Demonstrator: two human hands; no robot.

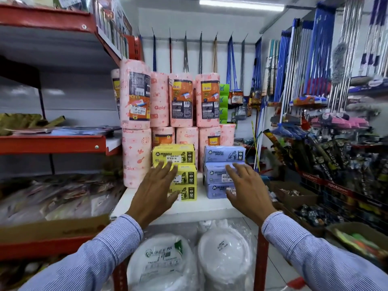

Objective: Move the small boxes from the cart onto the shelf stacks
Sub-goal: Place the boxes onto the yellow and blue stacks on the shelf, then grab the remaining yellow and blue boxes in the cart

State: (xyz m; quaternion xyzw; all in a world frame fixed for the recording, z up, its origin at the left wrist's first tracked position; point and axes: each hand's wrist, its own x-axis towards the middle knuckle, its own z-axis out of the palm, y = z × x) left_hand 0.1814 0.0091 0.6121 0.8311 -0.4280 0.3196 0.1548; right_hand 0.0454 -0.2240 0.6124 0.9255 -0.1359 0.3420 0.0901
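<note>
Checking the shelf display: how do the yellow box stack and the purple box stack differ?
The yellow box stack stands on the left of the white shelf, the purple box stack on the right. The left hand is spread open before the yellow, the right hand before the purple. Both are three boxes high, labelled Miracle.

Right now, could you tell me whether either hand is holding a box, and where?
Nothing is held. The left hand is spread open before the yellow boxes, the right hand before the purple boxes; neither grips anything.
</note>
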